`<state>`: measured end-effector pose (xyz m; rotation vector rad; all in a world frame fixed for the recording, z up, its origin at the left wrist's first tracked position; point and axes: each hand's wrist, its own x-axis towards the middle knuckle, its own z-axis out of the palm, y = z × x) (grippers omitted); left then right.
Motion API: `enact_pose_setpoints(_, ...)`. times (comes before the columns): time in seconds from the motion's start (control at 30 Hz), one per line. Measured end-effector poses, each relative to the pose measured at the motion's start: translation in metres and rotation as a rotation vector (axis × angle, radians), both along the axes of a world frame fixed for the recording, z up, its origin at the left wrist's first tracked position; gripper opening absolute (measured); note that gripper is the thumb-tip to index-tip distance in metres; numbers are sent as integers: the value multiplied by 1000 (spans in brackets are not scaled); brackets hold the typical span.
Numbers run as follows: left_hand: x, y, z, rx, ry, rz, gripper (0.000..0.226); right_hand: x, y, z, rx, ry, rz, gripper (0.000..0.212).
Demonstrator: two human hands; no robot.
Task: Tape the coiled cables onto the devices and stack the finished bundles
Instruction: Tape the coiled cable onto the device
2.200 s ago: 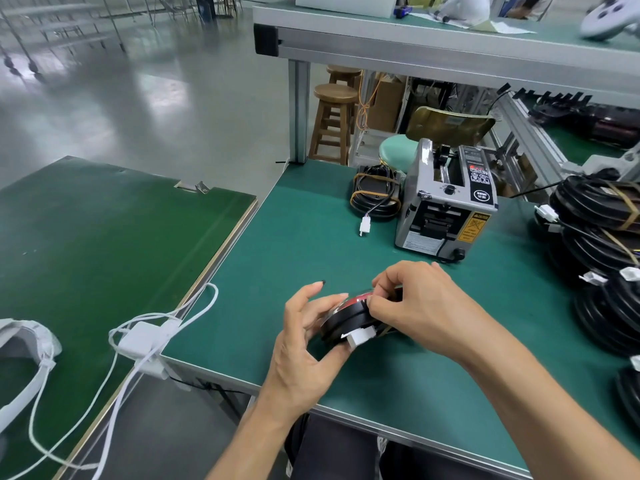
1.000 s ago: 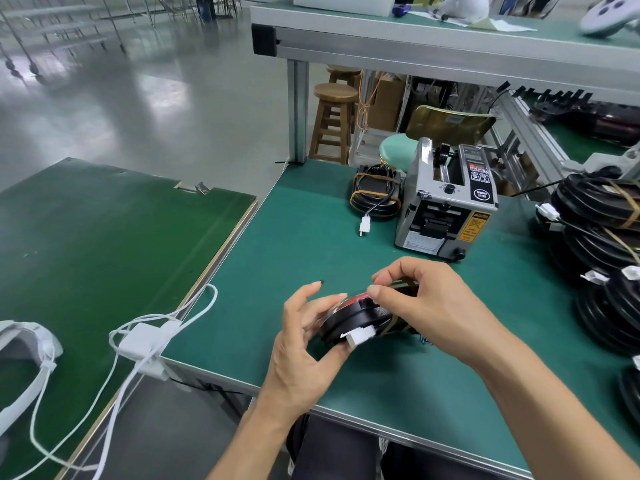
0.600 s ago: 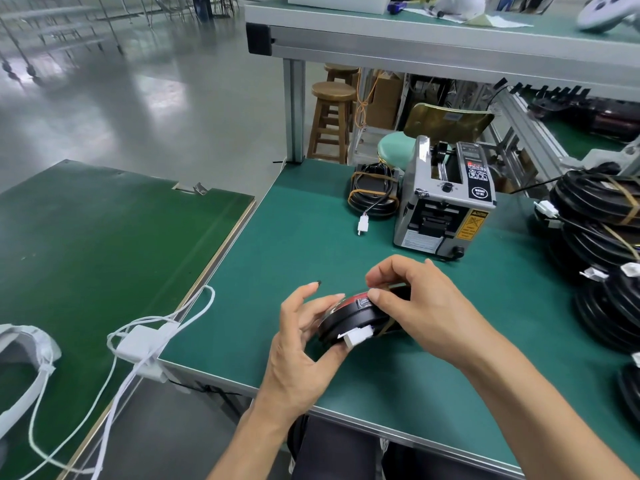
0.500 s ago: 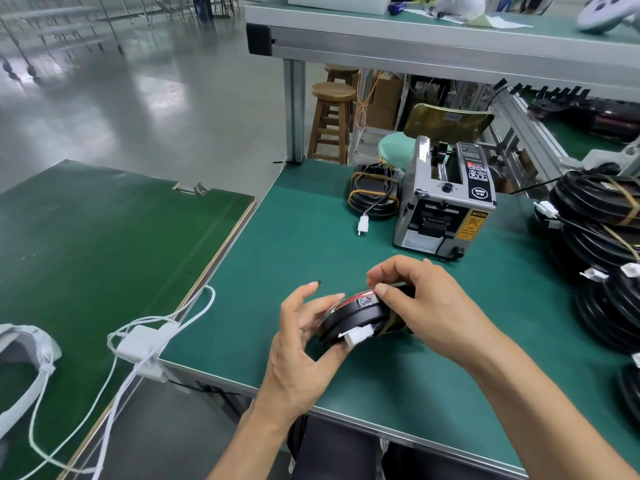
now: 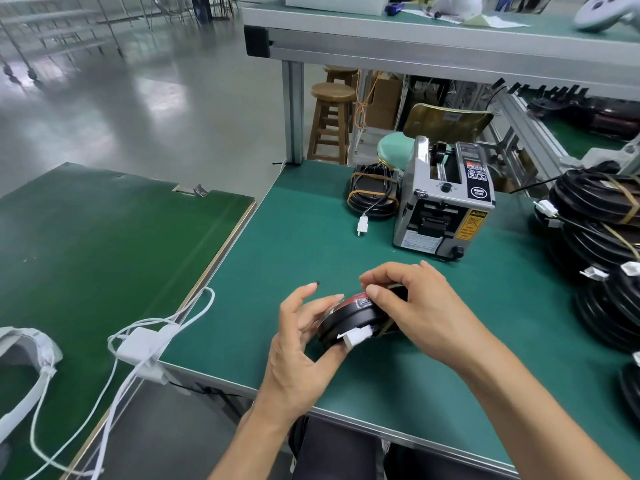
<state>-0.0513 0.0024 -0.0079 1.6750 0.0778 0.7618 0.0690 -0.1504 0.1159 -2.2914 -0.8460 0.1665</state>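
The round black device with its coiled black cable and red top face (image 5: 349, 315) sits tilted up off the green-matted desk (image 5: 415, 375), near the front edge, held between my two hands. My left hand (image 5: 298, 344) cradles it from the left, thumb under the white plastic connector (image 5: 356, 336), fingers loosely curved around the rim. My right hand (image 5: 415, 306) grips the far side, thumb pressing on the top face. A moment ago that thumb sat further along the rim; it has slid inward, which I take to mean I am smoothing a brown tape strip (image 5: 389, 329) down over the coil. This bundle looks nearly finished and ready for stacking.

The grey automatic tape dispenser (image 5: 443, 202) behind carries a yellow warning sticker and a round black badge, both too small to read. One taped bundle (image 5: 372, 195) lies beside it; a stack of black bundles (image 5: 602, 237) stands at my right.
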Motion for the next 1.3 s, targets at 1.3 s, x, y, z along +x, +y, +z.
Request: enact_pose_setpoints(1.3, 2, 4, -10, 14, 13, 0, 81, -22, 35, 9, -61, -526, 272, 13)
